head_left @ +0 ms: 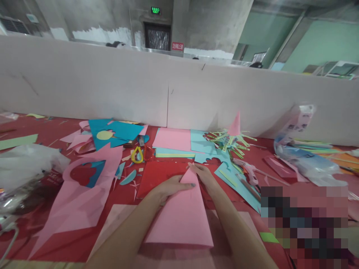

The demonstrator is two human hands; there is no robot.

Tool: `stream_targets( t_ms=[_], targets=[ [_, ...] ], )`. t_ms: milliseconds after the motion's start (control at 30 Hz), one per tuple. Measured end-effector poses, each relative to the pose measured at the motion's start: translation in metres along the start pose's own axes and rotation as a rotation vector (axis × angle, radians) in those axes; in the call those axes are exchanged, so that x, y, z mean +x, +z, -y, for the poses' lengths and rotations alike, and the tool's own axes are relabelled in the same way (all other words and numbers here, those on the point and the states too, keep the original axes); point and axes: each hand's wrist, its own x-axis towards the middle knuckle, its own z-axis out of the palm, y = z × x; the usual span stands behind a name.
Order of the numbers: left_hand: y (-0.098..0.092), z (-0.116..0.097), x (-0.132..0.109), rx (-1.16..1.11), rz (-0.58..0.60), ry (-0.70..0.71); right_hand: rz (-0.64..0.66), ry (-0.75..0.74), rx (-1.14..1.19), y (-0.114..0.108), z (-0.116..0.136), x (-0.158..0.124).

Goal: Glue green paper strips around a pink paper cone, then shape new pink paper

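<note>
A folded sheet of pink paper (pixel 183 222) tapers to a narrow tip at its far end, with the wide edge toward me. My left hand (pixel 172 187) lies over its left side, thumb stretched across the top face and the other fingers at or under the edge. At the tip, my right hand (pixel 202 173) pinches the paper between its fingers. Beneath the far part of the sheet is a red board (pixel 157 173). A pale pinkish board (pixel 109 220) lies under the near part.
Pink scraps (pixel 81 205) and blue paper (pixel 123 130) lie left, near yellow-handled scissors (pixel 137 155). A pink cone (pixel 235 125) stands on green strips at the back. A glue gun (pixel 249 170) and plastic packaging (pixel 311 160) are right. A white partition (pixel 112 82) closes off the far side.
</note>
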Motion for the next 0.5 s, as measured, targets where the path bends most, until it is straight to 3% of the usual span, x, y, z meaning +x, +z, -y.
stream_targets(
  t_ms=[267, 500],
  targets=[
    [-0.009, -0.005, 0.001, 0.018, -0.141, 0.058, 0.175, 0.021, -0.036, 0.000, 0.007, -0.013],
    [-0.008, -0.008, -0.003, 0.015, -0.145, 0.065, 0.130, -0.047, -0.064, 0.003, 0.003, -0.012]
  ],
)
